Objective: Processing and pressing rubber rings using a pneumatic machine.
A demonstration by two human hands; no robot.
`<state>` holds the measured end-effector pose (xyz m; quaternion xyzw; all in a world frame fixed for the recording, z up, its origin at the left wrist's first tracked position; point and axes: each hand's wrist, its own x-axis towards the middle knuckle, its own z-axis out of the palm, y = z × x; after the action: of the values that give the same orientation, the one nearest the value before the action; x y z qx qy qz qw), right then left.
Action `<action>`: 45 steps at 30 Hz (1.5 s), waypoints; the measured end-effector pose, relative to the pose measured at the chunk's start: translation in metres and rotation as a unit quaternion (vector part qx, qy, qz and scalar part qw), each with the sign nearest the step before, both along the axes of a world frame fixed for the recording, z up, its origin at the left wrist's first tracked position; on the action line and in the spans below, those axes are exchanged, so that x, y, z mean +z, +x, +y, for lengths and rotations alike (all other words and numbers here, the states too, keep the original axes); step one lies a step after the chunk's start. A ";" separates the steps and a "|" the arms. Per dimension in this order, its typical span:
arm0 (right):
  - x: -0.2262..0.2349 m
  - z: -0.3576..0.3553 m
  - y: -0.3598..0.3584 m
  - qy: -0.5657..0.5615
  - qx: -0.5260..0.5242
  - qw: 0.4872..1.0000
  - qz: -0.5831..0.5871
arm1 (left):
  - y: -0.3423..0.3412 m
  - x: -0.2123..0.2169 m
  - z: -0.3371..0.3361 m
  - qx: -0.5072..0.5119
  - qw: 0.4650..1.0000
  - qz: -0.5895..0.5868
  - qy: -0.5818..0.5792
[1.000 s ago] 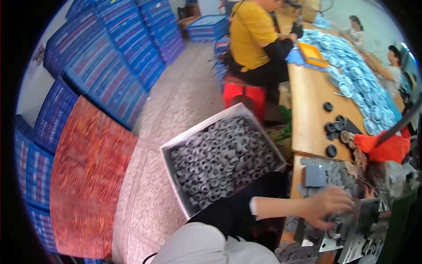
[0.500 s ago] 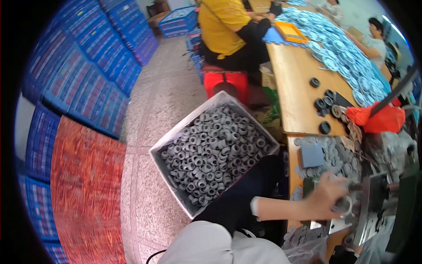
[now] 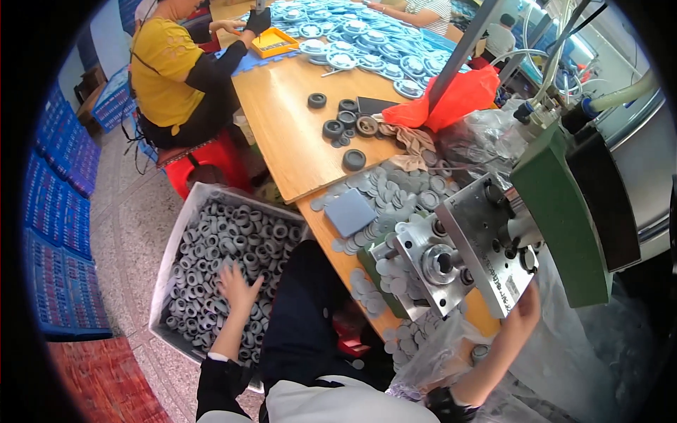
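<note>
My left hand (image 3: pixel 238 287) is over a white-walled bin (image 3: pixel 169 271) filled with small grey rings (image 3: pixel 211 243). Its fingers are spread and nothing shows in them. At the right, my right hand (image 3: pixel 523 310) is at the lower corner of the upper metal plate (image 3: pixel 486 243) of a green press (image 3: pixel 564 218). Its fingertips are partly hidden there, so I cannot tell what they hold. Below and left of that plate sits the lower metal die (image 3: pixel 416 271), with a round ring-shaped seat (image 3: pixel 440 264) at its middle.
Flat grey discs (image 3: pixel 395 187) are strewn around the press, beside a grey-blue block (image 3: pixel 350 211). Black wheels (image 3: pixel 333 129) and a red bag (image 3: pixel 465 99) lie further back. A co-worker in yellow (image 3: pixel 166 63) sits by a heap of light-blue parts (image 3: pixel 367 42). Blue crates (image 3: pixel 63 282) are stacked left.
My view has swung right. My left hand has gone from the press die to the ring bin, fingers now spread. My right hand has come into view at the upper plate.
</note>
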<state>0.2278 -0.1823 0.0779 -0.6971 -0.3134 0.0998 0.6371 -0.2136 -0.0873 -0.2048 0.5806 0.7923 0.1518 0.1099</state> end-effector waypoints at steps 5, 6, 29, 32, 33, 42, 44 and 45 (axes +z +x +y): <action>-0.016 -0.034 -0.042 -0.029 0.101 0.994 -0.039 | 0.121 0.090 0.066 -0.237 0.908 -0.159 0.307; -0.018 -0.031 -0.048 -0.042 0.127 0.987 -0.085 | 0.137 0.111 0.072 -0.281 0.890 -0.157 0.325; -0.005 0.000 0.056 -0.067 -0.041 0.996 -0.036 | 0.203 0.133 0.131 -0.390 0.878 -0.128 0.246; -0.051 0.060 0.116 -0.041 0.084 0.995 -0.036 | 0.209 0.136 0.127 -0.385 0.858 -0.163 0.299; -0.042 0.101 0.138 -0.276 0.219 0.919 -0.179 | 0.217 0.135 0.123 -0.385 0.839 -0.195 0.331; -0.068 0.253 0.148 -0.230 0.495 0.829 -0.123 | 0.267 0.245 0.051 -0.560 0.643 -0.416 0.316; -0.065 0.269 0.119 -0.269 0.508 0.791 -0.208 | 0.274 0.256 0.051 -0.542 0.647 -0.451 0.292; -0.061 0.275 0.110 -0.308 0.508 0.748 -0.296 | 0.277 0.263 0.052 -0.549 0.639 -0.469 0.264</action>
<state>0.3376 0.0923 0.0165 -0.5875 -0.7468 0.2884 0.1182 0.0634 -0.0349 0.0583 0.7640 0.0961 0.5183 0.3721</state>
